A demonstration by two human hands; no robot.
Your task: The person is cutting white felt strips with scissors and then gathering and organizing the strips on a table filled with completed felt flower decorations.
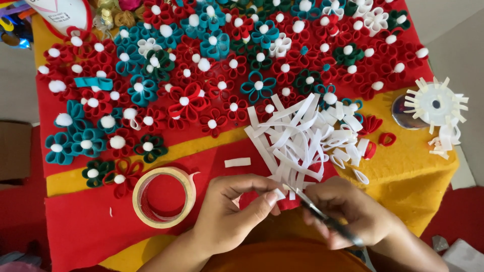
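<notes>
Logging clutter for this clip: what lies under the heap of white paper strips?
Under the white strips show the red and yellow cloth, and at the heap's right edge parts of red loops and a teal flower. Whatever lies beneath the heap's middle is covered.

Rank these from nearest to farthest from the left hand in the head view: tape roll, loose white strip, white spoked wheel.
From the left hand:
1. Loose white strip, just above it on the red cloth.
2. Tape roll, to its left.
3. White spoked wheel, far right, upper edge.

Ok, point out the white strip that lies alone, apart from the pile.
The short white strip lying flat on the red cloth, left of the pile of white strips and above the left hand.
</notes>
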